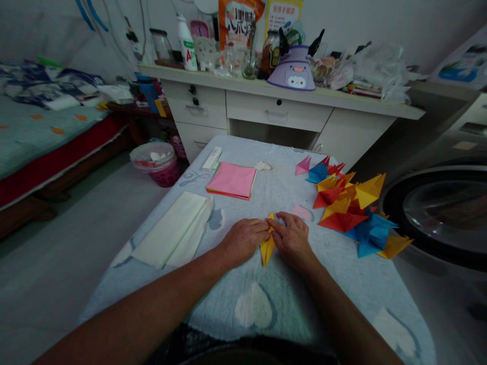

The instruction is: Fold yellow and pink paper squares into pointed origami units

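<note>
A narrow, diamond-shaped folded yellow origami paper [268, 248] lies on the cloth-covered table, its lower point toward me. From the left, my left hand [246, 238] presses its fingertips on the paper's upper part. Across from it, my right hand [292, 235] has its thumb and fingers closed against the paper's right edge. The fingers partly hide the folds. To the right sits a heap of folded paper cranes [342, 208] in yellow, red, blue and pink. Beyond my hands is a stack of square paper [233, 180] with a pink sheet on top.
A folded pale cloth or paper bag [175, 228] lies at the table's left, with a small white box [212, 159] farther back. Behind stands a white cabinet [274, 109] loaded with jars and bags. A pink bin [163, 167] is at left, a washing machine [441, 203] at right.
</note>
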Available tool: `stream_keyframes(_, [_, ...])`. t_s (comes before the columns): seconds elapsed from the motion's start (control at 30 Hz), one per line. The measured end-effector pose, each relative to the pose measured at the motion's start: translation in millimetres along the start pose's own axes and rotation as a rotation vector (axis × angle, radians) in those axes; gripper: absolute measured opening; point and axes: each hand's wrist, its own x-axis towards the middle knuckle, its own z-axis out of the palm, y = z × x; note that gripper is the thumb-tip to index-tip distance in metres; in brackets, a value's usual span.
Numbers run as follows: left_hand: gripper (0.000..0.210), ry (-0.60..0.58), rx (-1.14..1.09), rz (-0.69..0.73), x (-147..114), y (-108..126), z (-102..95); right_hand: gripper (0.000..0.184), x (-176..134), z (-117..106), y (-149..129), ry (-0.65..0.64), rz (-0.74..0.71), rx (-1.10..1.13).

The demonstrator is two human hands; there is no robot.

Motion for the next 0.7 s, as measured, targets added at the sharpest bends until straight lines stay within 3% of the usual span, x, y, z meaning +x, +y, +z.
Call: stream_keyframes(0.7, [0.020,-0.023,0.001,0.015,-2.2,2.6,1.2,0.050,-1.5,-1.3,-4.7,-0.059,0.018,-0.143])
